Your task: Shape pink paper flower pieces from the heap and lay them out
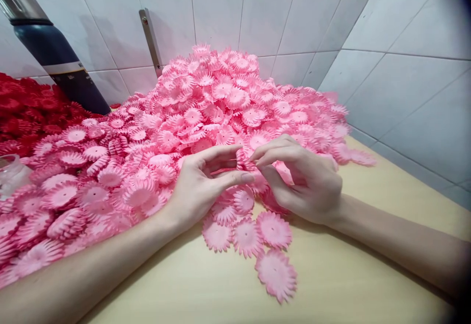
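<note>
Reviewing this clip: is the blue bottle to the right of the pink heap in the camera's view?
No, the bottle is on the view's left, near the red heap, left of the pink heap.

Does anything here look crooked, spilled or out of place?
The dark bottle appears to lean, but lines on the tiled wall slant there too, so it may just be the lens. A few pink petal discs lie loose on the table, straggling forward from the big pink heap.

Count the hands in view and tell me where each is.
2: the left hand near the middle, the right hand just right of it, both by the pink flower heap.
</note>
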`<state>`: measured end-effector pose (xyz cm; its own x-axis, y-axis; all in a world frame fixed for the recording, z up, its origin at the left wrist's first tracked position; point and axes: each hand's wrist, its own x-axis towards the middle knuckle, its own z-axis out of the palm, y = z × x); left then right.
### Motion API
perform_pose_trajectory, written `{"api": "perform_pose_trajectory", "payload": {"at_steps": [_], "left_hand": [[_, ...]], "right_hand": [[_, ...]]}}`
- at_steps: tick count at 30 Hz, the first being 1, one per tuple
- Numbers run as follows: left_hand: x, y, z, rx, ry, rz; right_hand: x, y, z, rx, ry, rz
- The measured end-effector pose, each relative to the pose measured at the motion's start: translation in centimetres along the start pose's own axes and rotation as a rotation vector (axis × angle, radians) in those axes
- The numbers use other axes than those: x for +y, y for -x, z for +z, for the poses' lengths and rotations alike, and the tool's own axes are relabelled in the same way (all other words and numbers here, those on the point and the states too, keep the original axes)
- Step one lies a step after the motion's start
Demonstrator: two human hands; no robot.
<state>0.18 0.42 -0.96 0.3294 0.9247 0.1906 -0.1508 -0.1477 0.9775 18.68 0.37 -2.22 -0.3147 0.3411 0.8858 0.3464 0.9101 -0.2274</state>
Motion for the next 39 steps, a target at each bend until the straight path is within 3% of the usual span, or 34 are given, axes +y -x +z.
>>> {"api": "perform_pose_trajectory", "payload": {"at_steps": [6, 9, 11, 23, 30, 35, 39], "left_hand": [[0.5, -0.06, 0.5, 0.14, -0.068, -0.03], [0.53, -0.05, 0.53, 0.141, -0.052, -0.05], [0.42, -0.02, 0.43, 0.127, -0.047, -0.051], [0.3, 0.04, 0.09, 0.1, -0.004, -0.08], [0.36, -0.03, 0.33, 0.097, -0.061, -0.054], [0.55, 0.21, 0.48, 0.1, -0.153, -0.018], [0.76, 0.49, 0.72, 0.061, -0.24, 0.013]], "right_hand": [[0.62, 0.14, 0.01, 0.048, 0.036, 0.126], [0.75, 0.12, 0.05, 0.093, 0.027, 0.202], [0.6, 0.12, 0.04, 0.057, -0.016, 0.224], [0.1, 0.44, 0.09, -0.11, -0.163, 0.073], [0.15, 0.22, 0.12, -0.105, -0.105, 0.072], [0.28, 0.28, 0.2, -0.001, -0.006, 0.149], [0.24, 0.22, 0.23, 0.0, 0.028, 0.124]]}}
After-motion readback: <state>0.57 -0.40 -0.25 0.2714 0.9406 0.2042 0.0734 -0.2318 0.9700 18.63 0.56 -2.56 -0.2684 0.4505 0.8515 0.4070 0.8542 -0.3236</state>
